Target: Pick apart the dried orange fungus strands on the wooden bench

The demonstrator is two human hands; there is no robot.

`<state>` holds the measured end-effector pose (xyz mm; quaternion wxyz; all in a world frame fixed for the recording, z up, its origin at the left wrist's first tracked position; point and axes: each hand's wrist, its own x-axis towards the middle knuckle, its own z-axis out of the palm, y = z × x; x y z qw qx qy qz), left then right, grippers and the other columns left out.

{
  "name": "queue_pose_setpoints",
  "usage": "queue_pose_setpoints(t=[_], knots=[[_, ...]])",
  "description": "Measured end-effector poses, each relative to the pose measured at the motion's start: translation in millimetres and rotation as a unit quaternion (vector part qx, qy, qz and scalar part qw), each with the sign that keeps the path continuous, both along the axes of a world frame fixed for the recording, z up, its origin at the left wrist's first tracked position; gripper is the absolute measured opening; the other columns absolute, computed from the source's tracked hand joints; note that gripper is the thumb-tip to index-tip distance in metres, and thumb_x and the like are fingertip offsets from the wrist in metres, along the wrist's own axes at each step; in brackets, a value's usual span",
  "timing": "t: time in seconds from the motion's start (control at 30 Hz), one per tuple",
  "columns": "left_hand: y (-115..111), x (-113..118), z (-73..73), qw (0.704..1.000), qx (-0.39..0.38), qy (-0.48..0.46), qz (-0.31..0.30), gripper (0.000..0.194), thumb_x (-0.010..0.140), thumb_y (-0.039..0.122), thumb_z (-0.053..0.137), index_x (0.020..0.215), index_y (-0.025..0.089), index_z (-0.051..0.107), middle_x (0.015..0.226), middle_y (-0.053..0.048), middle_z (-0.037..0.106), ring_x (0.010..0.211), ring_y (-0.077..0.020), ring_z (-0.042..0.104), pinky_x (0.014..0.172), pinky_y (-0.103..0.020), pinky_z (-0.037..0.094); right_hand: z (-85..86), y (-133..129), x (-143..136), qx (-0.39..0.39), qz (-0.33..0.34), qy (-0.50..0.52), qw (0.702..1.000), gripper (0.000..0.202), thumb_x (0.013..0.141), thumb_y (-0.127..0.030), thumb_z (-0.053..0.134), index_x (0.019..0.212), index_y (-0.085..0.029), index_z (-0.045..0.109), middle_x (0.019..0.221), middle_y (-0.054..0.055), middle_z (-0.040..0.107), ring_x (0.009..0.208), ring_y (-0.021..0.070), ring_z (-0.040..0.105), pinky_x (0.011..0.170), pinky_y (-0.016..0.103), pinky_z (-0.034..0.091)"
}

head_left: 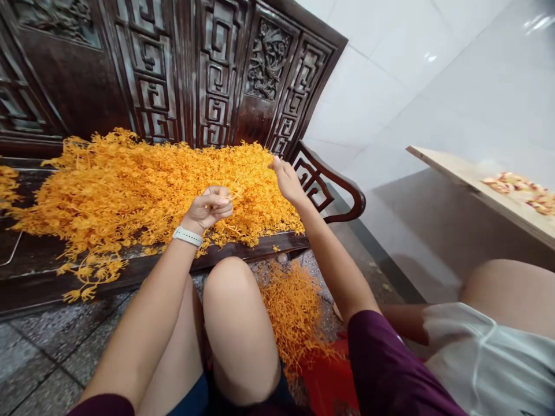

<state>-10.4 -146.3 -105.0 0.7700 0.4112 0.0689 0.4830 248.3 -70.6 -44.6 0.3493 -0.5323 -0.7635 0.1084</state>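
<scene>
A wide heap of orange-yellow plastic sprigs (143,190) covers the seat of a dark carved wooden bench (151,263). Over the front of the heap, my left hand (210,208), with a pale band at the wrist, is closed in a pinch on a thin orange-yellow sprig piece. My right hand (286,178) is raised at the heap's right end, near the armrest, fingers pressed together; whatever it may hold is too small to make out. Thin orange stems (295,309) lie piled on the floor beside my knee.
A carved armrest (358,202) bounds the bench on the right. A red container (332,375) stands below the stems. Another person's leg and pale shorts (472,341) are at the right, under a wooden board (459,173) bearing small red-and-cream pieces (520,190).
</scene>
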Motion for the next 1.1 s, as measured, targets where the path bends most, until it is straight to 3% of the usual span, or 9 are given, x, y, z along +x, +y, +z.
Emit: queue_pose_setpoints(t=[0.13, 0.33, 0.53, 0.63, 0.73, 0.83, 0.9, 1.0, 1.1], knots=[[1.4, 7.2, -4.4, 0.998, 0.018, 0.058, -0.011, 0.04, 0.061, 0.02, 0.083, 0.049, 0.017, 0.045, 0.045, 0.008, 0.03, 0.038, -0.0013, 0.024, 0.044, -0.021, 0.019, -28.8, -41.1, -35.0, -0.116, 0.081, 0.223, 0.965, 0.069, 0.096, -0.082, 0.041, 0.09, -0.021, 0.073, 0.106, 0.011, 0.073, 0.112, 0.0247, 0.066, 0.109, 0.043, 0.046], [2.0, 11.4, -5.8, 0.992, 0.02, 0.127, 0.012, 0.039, 0.06, 0.019, 0.083, 0.049, 0.016, 0.046, 0.049, 0.008, 0.034, 0.041, -0.0012, 0.028, 0.045, -0.022, 0.02, -44.1, -64.6, -46.1, -0.164, 0.154, 0.28, 0.934, 0.043, 0.083, -0.061, 0.081, 0.077, -0.021, 0.068, 0.076, 0.0, 0.062, 0.073, 0.0139, 0.053, 0.076, 0.03, 0.045], [7.0, 21.5, -10.8, 0.984, 0.019, 0.17, 0.051, 0.038, 0.061, 0.017, 0.08, 0.05, 0.018, 0.043, 0.045, 0.008, 0.033, 0.041, -0.0025, 0.028, 0.046, -0.021, 0.022, -58.0, -32.8, -34.0, -0.099, 0.053, 0.346, 0.931, 0.042, 0.08, -0.056, 0.082, 0.074, -0.021, 0.061, 0.072, -0.001, 0.057, 0.069, 0.0123, 0.048, 0.068, 0.025, 0.043], [-2.9, 41.0, -11.8, 0.986, 0.046, 0.16, 0.005, 0.044, 0.06, 0.02, 0.082, 0.046, 0.017, 0.041, 0.044, 0.007, 0.036, 0.041, -0.0026, 0.03, 0.046, -0.021, 0.022, -70.5, -1.8, -28.9, -0.091, -0.073, 0.346, 0.931, 0.043, 0.085, -0.053, 0.075, 0.07, -0.023, 0.049, 0.069, -0.003, 0.051, 0.07, 0.0129, 0.05, 0.071, 0.025, 0.047], [-17.4, 49.7, -8.0, 0.988, 0.071, 0.125, -0.051, 0.051, 0.062, 0.026, 0.086, 0.044, 0.016, 0.039, 0.045, 0.007, 0.035, 0.041, -0.0025, 0.03, 0.046, -0.022, 0.024, -77.4, 18.1, -12.3, -0.075, -0.127, 0.342, 0.928, 0.036, 0.084, -0.041, 0.074, 0.07, -0.024, 0.045, 0.073, -0.001, 0.055, 0.077, 0.0162, 0.057, 0.077, 0.03, 0.052], [-21.6, 44.5, -0.5, 0.992, 0.068, 0.088, -0.055, 0.053, 0.062, 0.027, 0.087, 0.045, 0.016, 0.039, 0.046, 0.007, 0.033, 0.042, -0.0025, 0.028, 0.047, -0.022, 0.023, -81.6, 19.6, 6.8, -0.075, -0.102, 0.314, 0.941, 0.017, 0.072, -0.021, 0.076, 0.08, -0.022, 0.061, 0.1, 0.007, 0.069, 0.107, 0.0227, 0.065, 0.097, 0.038, 0.054], [-17.6, 42.5, 5.9, 0.991, 0.077, 0.086, -0.062, 0.052, 0.064, 0.026, 0.088, 0.047, 0.016, 0.04, 0.046, 0.007, 0.033, 0.041, -0.0027, 0.028, 0.047, -0.023, 0.022, -83.9, 13.8, 14.0, -0.077, -0.064, 0.292, 0.951, 0.019, 0.069, -0.016, 0.074, 0.087, -0.021, 0.069, 0.116, 0.01, 0.072, 0.123, 0.0252, 0.063, 0.11, 0.042, 0.049], [-9.8, 54.8, 13.5, 0.994, 0.059, 0.087, -0.04, 0.045, 0.078, 0.033, 0.084, 0.059, 0.017, 0.047, 0.05, 0.008, 0.034, 0.043, -0.0038, 0.029, 0.048, -0.023, 0.022, -86.1, -1.3, 15.2, -0.087, -0.008, 0.268, 0.96, 0.022, 0.073, -0.021, 0.073, 0.095, -0.021, 0.074, 0.122, 0.01, 0.074, 0.128, 0.0258, 0.064, 0.118, 0.045, 0.044], [-5.4, 79.0, 11.2, 0.991, 0.023, 0.13, 0.014, 0.03, 0.094, 0.045, 0.068, 0.085, 0.017, 0.061, 0.069, 0.002, 0.054, 0.053, -0.0075, 0.045, 0.052, -0.022, 0.033, -89.1, -22.6, 11.8, -0.077, 0.056, 0.197, 0.976, 0.042, 0.07, -0.022, 0.076, 0.112, -0.023, 0.075, 0.133, 0.012, 0.071, 0.132, 0.0295, 0.062, 0.12, 0.051, 0.043]])
